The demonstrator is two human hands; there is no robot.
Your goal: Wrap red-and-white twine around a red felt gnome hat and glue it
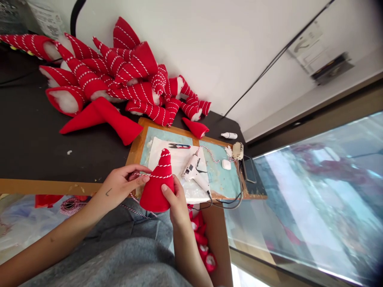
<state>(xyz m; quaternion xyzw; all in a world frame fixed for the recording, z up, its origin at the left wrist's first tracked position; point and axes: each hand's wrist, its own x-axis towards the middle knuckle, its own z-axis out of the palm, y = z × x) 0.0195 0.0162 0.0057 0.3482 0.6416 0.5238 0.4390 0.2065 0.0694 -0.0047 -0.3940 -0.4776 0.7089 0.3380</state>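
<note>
My right hand [176,201] grips the lower body of a red felt cone [157,187], held upright over the front edge of the work board. Red-and-white twine [163,176] winds around the cone's upper half. My left hand [122,184] pinches that twine at the cone's left side, fingers pressed together. The twine trails down across my lap toward a spool [70,205] at the lower left.
A white glue gun [193,169] lies on paper on the blue board [221,179], with thread snips [178,146] behind it. Several finished striped cones [119,79] and plain red ones pile on the black table [32,147]. More cones fill a box [203,243] below.
</note>
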